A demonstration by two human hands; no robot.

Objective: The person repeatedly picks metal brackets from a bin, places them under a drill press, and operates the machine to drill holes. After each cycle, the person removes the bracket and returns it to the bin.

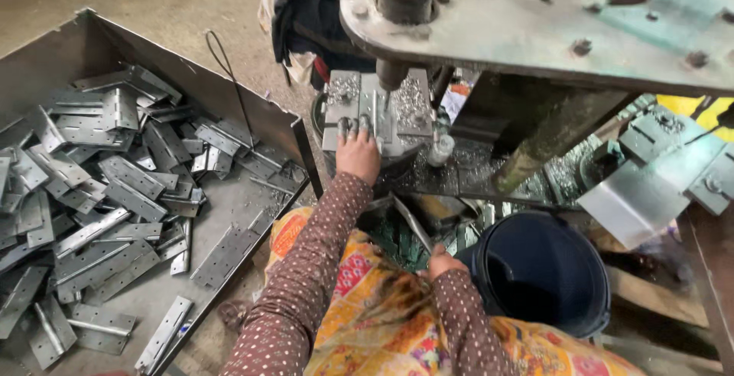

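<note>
A flat grey metal hinge plate is seen lying on the small work plate of a press machine, directly under the dark vertical punch. The hinge plate is pressed down by the left hand, whose fingertips are laid flat on its near edge; the grip is therefore not closed around anything, the fingers being stretched out and held close together. Bright metal shavings are scattered over the work plate on both sides of the hinge plate.

The right hand is held lower, near the lap, just beside a dark blue bucket. Its fingers are curled, and a thin metal strip rises from just above it, but whether the strip is actually held cannot be told, since the hand is partly hidden.

Both arms are covered by brown dotted sleeves, and orange and yellow patterned cloth is spread over the lap.

Above the work plate, the heavy, worn, bolted head of the machine is seen. To the left, a large open metal tray is set on the floor, and a loose heap of grey hinges is piled in it. More metal parts are seen at the right.
</note>
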